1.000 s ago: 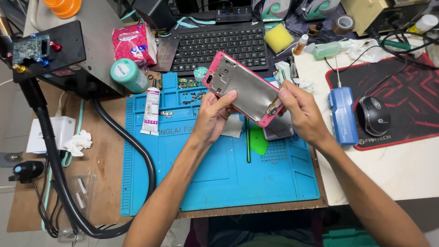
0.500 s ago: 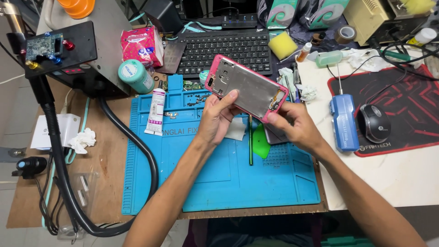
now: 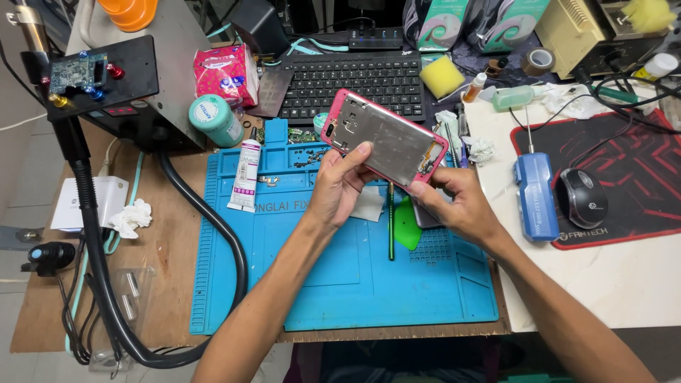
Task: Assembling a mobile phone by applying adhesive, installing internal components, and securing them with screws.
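I hold a pink-rimmed phone frame (image 3: 384,140) up off the bench between both hands, its bare grey metal inner plate facing me and its long axis tilted, the upper end to my left. My left hand (image 3: 339,186) is closed on its lower long edge: the thumb presses on the metal plate near the middle, and the other fingers curl round behind the frame, where I cannot see them. My right hand (image 3: 454,206) grips the lower right corner, fingers bent tight round the pink rim, thumb hidden behind the edge. Neither hand is spread; both are pinched shut on the frame.

Directly below my hands lies the blue silicone repair mat (image 3: 340,284). Between my wrists, on the mat, are a thin green-handled tool (image 3: 390,221) lying upright towards me and a green plastic pick (image 3: 407,224) just beside it, close under my right hand. A small white wipe (image 3: 369,204) sits just beside my left hand. Left of my left hand lies a white glue tube (image 3: 245,175), well apart. Beyond the frame stands a black keyboard (image 3: 351,84). To the right of my right hand rest a blue tool case (image 3: 535,196) and a black mouse (image 3: 581,198).
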